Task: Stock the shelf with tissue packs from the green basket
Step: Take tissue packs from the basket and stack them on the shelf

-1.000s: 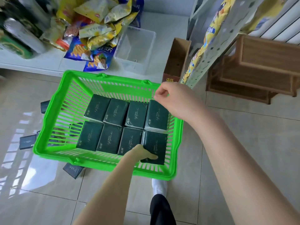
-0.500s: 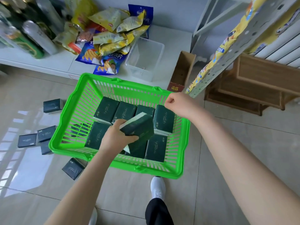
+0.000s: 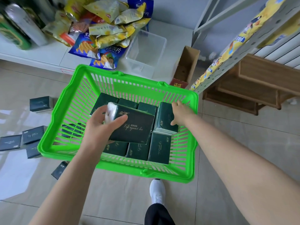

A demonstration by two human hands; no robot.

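The green basket (image 3: 48,135) sits on the tiled floor in front of me, holding several dark green tissue packs (image 3: 159,148) laid side by side. My left hand (image 3: 100,129) grips one tissue pack (image 3: 134,127) by its white end and holds it flat above the basket's middle. My right hand (image 3: 181,112) reaches into the far right corner, with fingers and thumb around a second pack (image 3: 164,120) that stands a little higher than its neighbours. A white low shelf (image 3: 40,54) runs behind the basket.
Several loose tissue packs (image 3: 32,135) lie on the floor left of the basket. Snack bags (image 3: 110,26), bottles (image 3: 21,26) and a clear bin (image 3: 146,51) sit on the shelf. A cardboard box (image 3: 186,65), a perforated metal upright (image 3: 227,62) and a wooden rack (image 3: 251,85) stand at the right. My shoe (image 3: 157,190) is near the basket.
My left hand lifted a pack out of the near row and turned it flat above the basket. My right hand left the far rim and came down onto the far right pack.
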